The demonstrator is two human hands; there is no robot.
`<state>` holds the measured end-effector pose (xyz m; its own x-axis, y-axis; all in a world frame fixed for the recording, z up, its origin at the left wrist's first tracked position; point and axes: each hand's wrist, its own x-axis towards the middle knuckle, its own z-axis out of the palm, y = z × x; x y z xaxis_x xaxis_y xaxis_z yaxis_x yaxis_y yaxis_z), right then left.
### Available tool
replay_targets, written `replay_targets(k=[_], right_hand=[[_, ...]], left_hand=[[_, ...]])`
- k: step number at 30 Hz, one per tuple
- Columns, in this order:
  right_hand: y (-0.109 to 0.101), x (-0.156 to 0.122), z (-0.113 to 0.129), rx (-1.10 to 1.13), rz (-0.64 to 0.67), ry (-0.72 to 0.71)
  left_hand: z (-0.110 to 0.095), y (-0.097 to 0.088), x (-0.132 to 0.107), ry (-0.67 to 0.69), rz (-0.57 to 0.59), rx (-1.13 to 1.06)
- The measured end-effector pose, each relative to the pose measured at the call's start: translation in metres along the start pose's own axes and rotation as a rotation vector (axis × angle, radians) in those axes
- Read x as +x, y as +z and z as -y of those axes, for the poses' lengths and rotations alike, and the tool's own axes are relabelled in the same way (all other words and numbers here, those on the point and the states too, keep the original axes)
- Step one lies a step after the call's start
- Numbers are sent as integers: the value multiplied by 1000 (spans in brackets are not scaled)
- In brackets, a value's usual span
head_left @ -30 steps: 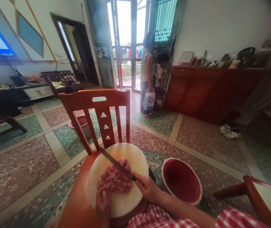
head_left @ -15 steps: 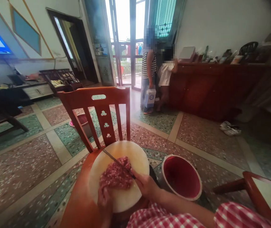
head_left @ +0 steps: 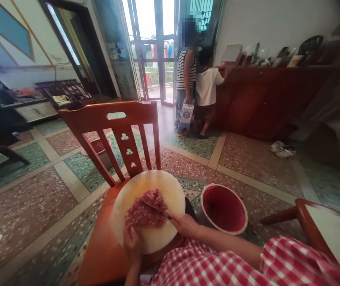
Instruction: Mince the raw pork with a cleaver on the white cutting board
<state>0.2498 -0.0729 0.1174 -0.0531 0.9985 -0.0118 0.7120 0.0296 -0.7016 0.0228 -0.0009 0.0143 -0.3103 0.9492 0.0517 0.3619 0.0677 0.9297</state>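
Observation:
A round, pale cutting board (head_left: pixel 170 186) rests on the seat of a wooden chair (head_left: pixel 98 242) in front of me. Minced meat (head_left: pixel 146 218) is heaped on its middle and left. My right hand (head_left: pixel 184 225) is closed around the handle of a knife (head_left: pixel 151 205), whose blade lies across the meat, pointing up and left. At the board's near left edge is my left hand (head_left: pixel 132 240), fingers extended with their tips at the border of the meat. Whether they press the meat or only the board, I cannot tell.
A bucket with a red inside (head_left: pixel 225 208) stands right of the board, another bucket (head_left: pixel 100 150) behind the chair back. A stool (head_left: pixel 331 226) is at the right. Two people (head_left: pixel 186 75) stand by a long red-brown cabinet (head_left: pixel 253 101); shoes (head_left: pixel 282 149) lie on the floor.
My view has shifted slightly. The knife blade now lies lower over the meat, its tip closer to the heap. By the cabinet, the person in the white top has changed posture.

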Motion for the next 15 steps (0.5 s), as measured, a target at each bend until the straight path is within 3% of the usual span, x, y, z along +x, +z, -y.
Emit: replay_targets(k=[2,8,15], right_hand=[[1,-2,-3,44,21,20],[-21,0,9,228,-93,-134],[0,3,-12,213,6,90]], left_hand=[[-3,0,0,-20,-8,19],[-3,-2,-1,20,41,35],[-1,-2,2,-26,17,45]])
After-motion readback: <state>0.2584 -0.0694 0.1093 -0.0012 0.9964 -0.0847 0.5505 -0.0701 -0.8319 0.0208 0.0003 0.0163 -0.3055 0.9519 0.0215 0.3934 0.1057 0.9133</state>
